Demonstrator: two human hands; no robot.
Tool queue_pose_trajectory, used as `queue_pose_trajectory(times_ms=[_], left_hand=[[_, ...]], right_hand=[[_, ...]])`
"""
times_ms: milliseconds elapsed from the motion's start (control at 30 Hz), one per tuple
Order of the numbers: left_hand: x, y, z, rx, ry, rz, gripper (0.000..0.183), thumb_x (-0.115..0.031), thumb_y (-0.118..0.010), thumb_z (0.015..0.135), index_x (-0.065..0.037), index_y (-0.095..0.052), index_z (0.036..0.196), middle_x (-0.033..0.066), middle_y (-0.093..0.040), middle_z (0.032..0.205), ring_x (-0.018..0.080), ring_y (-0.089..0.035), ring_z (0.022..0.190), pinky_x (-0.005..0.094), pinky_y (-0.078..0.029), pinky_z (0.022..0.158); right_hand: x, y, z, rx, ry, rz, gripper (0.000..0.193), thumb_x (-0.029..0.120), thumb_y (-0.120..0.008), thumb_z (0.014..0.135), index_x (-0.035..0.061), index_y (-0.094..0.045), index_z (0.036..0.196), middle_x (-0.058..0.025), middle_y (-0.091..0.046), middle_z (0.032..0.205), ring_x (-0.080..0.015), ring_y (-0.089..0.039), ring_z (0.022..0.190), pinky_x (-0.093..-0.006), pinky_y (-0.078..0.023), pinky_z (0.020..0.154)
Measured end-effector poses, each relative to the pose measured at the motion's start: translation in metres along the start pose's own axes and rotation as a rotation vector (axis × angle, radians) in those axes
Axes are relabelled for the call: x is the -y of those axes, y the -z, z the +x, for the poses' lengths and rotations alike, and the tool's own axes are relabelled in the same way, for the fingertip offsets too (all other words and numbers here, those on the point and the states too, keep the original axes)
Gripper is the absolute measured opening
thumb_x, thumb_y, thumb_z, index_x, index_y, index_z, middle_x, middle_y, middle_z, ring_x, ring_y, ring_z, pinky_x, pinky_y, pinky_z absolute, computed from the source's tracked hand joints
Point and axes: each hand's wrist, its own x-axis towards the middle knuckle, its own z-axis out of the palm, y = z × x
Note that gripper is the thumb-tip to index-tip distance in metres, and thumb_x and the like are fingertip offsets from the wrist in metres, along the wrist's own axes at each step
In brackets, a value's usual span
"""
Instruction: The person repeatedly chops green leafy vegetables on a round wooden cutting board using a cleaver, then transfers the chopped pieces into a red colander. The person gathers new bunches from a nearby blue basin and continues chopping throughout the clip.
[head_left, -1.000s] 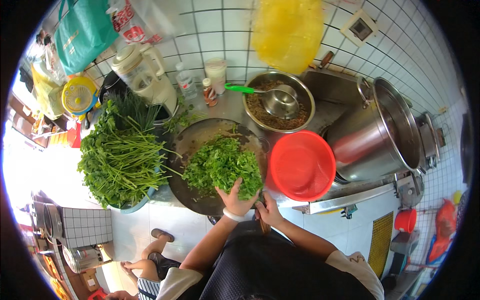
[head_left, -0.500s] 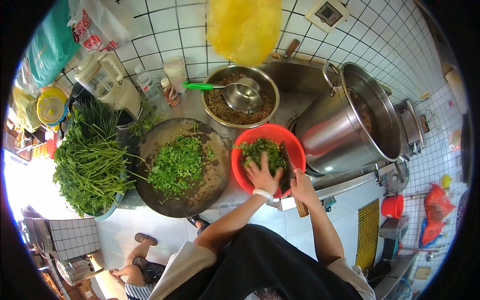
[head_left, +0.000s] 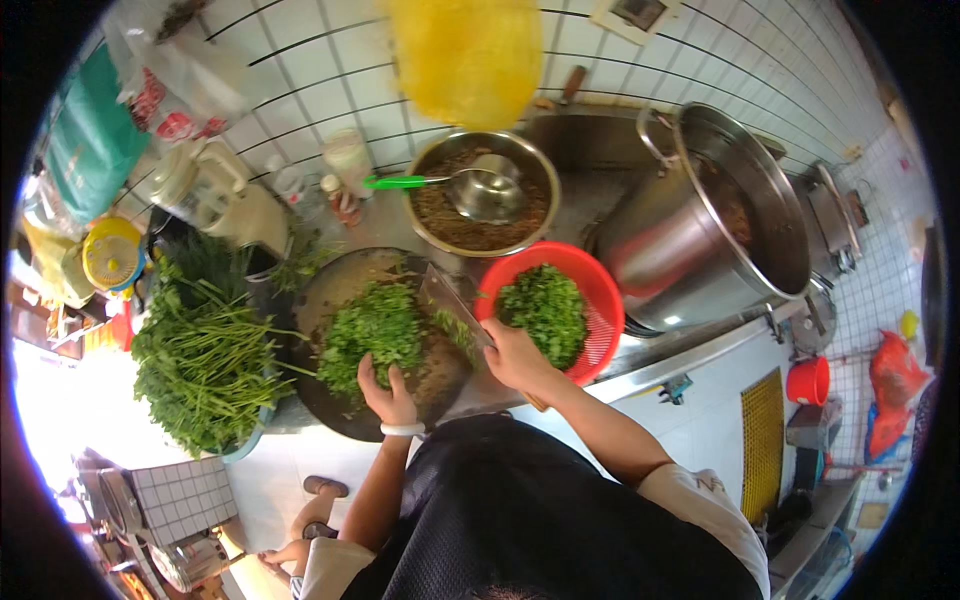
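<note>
My right hand (head_left: 513, 357) is closed round the handle of a cleaver (head_left: 450, 306), its blade over the right part of a round wooden chopping board (head_left: 432, 375). Bits of green lie close to the blade. With fingers spread, my left hand (head_left: 388, 400) is at the near edge of a heap of chopped greens (head_left: 372, 335) on the board. More chopped greens (head_left: 545, 312) fill a red plastic colander (head_left: 606, 300) just right of the board. The cleaver's handle is mostly hidden under my right hand.
Uncut leafy greens (head_left: 205, 345) are piled at the left. Behind stands a steel bowl (head_left: 547, 225) of brown food, with a green-handled ladle (head_left: 490, 195) in it. A tall steel pot (head_left: 655, 250) tilts at the right. A blender (head_left: 240, 205) and a yellow bag (head_left: 465, 60) are at the back.
My left hand has left the greens in the colander and moved left to the heap on the board. My right hand has carried the cleaver from the colander to the board.
</note>
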Motion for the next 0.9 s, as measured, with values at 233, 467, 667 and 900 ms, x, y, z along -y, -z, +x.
queue_pose_trajectory(times_ms=[233, 467, 667, 900], left_hand=[[0.083, 0.059, 0.009, 0.038, -0.056, 0.457, 0.081, -0.031, -0.07, 0.078, 0.002, -0.028, 0.139, 0.0283, -0.026, 0.142, 0.0442, -0.026, 0.131, 0.0475, -0.023, 0.108], [0.077, 0.037, 0.077, 0.176, 0.003, 0.284, 0.1, -0.039, -0.081, 0.066, -0.006, -0.025, 0.142, 0.0274, -0.015, 0.146, 0.0453, -0.02, 0.133, 0.0509, -0.022, 0.108], [0.076, 0.039, 0.11, 0.408, -0.217, 0.369, 0.097, -0.045, -0.085, 0.057, -0.018, -0.038, 0.137, 0.0211, -0.012, 0.147, 0.0456, -0.013, 0.135, 0.0558, -0.021, 0.107], [0.072, 0.016, 0.109, 0.486, -0.304, 0.41, 0.075, -0.041, -0.083, 0.058, -0.024, -0.054, 0.125, 0.0187, -0.02, 0.146, 0.0474, -0.018, 0.132, 0.0632, -0.02, 0.104]], right_hand=[[0.004, -0.095, 0.086, 0.147, -0.062, -0.517, 0.036, 0.0, -0.053, 0.078, 0.0, -0.041, 0.112, -0.0208, -0.058, 0.094, -0.0377, -0.064, 0.069, -0.0423, -0.054, 0.058], [0.022, -0.11, 0.054, 0.209, -0.078, -0.249, 0.034, 0.008, -0.051, 0.085, 0.0023, -0.044, 0.118, -0.0248, -0.062, 0.085, -0.0399, -0.063, 0.072, -0.0468, -0.051, 0.063], [-0.044, -0.118, 0.003, -0.034, -0.604, 0.547, 0.035, 0.001, -0.051, 0.089, 0.0039, -0.043, 0.122, -0.01, -0.06, 0.078, -0.0127, -0.055, 0.049, -0.0283, -0.043, 0.044], [-0.023, -0.161, 0.023, 0.086, -0.643, 0.557, 0.037, 0.0, -0.048, 0.091, 0.002, -0.038, 0.126, -0.0076, -0.059, 0.082, -0.0118, -0.053, 0.049, -0.0269, -0.042, 0.044]])
